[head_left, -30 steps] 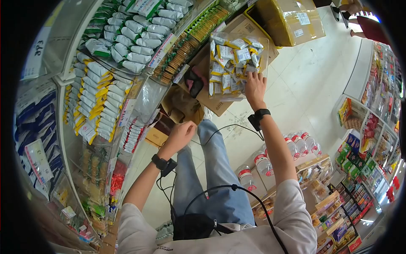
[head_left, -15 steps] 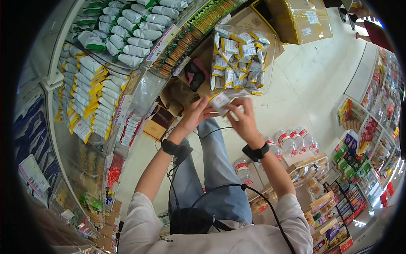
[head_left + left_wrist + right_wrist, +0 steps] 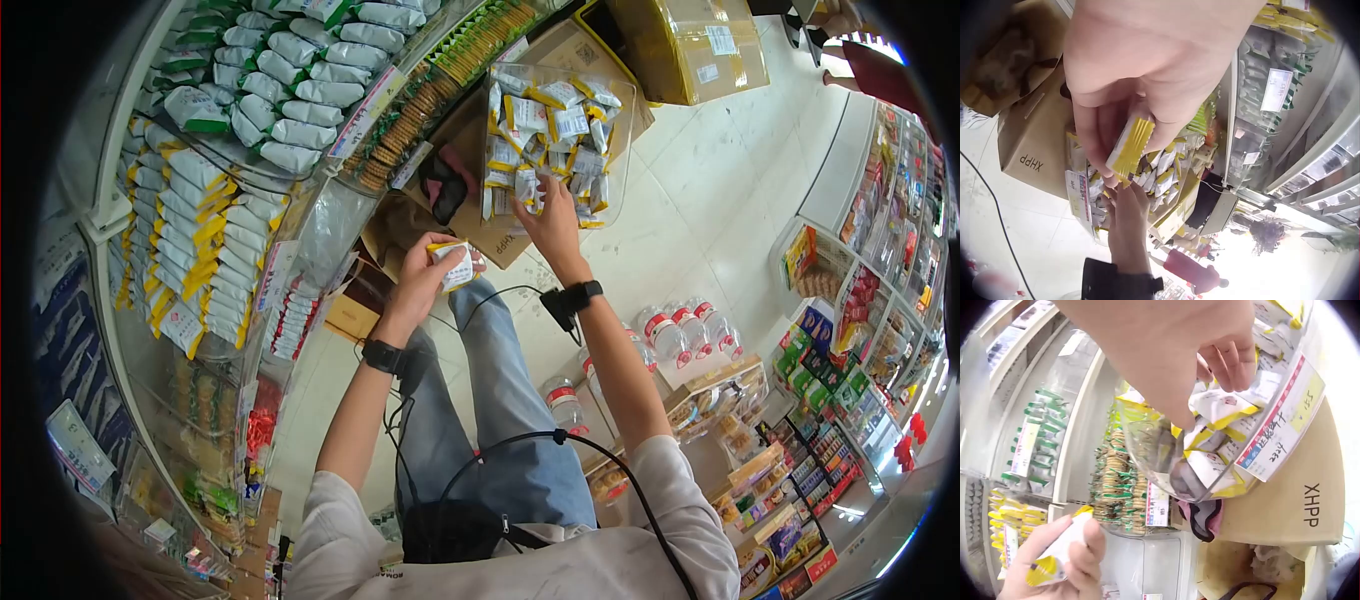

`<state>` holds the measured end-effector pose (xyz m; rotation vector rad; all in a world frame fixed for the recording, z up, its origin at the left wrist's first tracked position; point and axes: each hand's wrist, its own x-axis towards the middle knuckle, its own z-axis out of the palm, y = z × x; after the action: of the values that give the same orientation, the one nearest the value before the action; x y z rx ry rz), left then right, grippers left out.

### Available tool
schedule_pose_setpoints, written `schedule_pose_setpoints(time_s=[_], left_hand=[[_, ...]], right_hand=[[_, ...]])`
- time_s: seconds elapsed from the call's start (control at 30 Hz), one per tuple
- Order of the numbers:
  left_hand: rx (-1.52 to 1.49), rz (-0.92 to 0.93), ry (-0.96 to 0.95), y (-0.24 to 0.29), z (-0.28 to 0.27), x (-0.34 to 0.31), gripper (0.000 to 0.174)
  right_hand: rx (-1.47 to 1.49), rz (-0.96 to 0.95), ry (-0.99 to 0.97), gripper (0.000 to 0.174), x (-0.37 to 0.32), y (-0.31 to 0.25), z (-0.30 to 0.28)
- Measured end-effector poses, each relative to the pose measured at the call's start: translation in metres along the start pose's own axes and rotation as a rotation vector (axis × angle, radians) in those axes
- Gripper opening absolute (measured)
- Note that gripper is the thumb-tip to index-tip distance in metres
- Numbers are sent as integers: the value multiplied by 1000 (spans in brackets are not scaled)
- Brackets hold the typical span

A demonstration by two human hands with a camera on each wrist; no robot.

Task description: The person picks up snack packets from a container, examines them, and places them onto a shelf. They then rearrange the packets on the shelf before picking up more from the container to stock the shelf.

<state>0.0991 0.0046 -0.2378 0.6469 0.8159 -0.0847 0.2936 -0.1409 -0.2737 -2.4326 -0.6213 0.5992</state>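
From my end, the thing in hand is a small white-and-yellow packet, held in the left hand, well clear of the clear tub and nearer the body than it. Looks light to me; wrapper thin, likely a bit slippery, with crimped yellow ends that should fold easily. Contents hidden; I'd guess something crumbly that won't take a hard squeeze. Best hold, I judge: across the flat middle, thumb one side, fingers the other, light pressure; a crimped end would do for lifting but would probably let the packet swing. Left fingers are curled and pinching that packet against the thumb, gap just the packet's thickness, both yellow ends sticking out. Right hand is over the tub's near side, reaching down among the loose packets, which lie jumbled at all angles. Right fingers are bent and parted from the thumb, roughly a packet's width by my eye, nothing plainly gripped; whether the tips touch a wrapper I can't tell. Tub is clear and hard-looking, sitting above a cardboard box, price card on its wall. Packets overlap, so I'd want one with a bare edge on top; dragging a lower one could snag its neighbours.
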Motion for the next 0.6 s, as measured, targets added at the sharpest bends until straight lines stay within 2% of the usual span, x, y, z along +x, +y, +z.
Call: schedule_pose_setpoints(time_s=[0.07, 0.17, 0.27, 0.37, 0.4, 0.47, 0.5, 0.57, 0.6], left_hand=[[61, -19, -13, 11, 8, -5, 23], [95, -25, -8, 11, 9, -5, 22], [-32, -51, -39, 6, 4, -1, 33], [-110, -80, -52, 1, 0, 2, 47], [-154, -100, -74, 2, 1, 2, 48], [-243, -143, -118, 4, 4, 2, 51], [-287, -161, -92, 7, 9, 0, 52], [-373, -201, -42, 16, 21, -5, 53], [-374, -190, -70, 11, 17, -4, 50]], right_hand=[[-74, 30, 13, 66, 10, 6, 14], [-76, 63, 76, 59, 16, 8, 23], [-75, 126, -25, 52, 11, -5, 4], [109, -73, 8, 45, -9, -15, -15], [185, -181, -29, 39, -17, -34, -27], [412, -301, -171, 38, -38, -58, -37], [442, -365, -253, 42, -46, -74, -44], [343, -506, -216, 45, -63, -87, -43], [363, -484, -247, 44, -67, -86, -41]])
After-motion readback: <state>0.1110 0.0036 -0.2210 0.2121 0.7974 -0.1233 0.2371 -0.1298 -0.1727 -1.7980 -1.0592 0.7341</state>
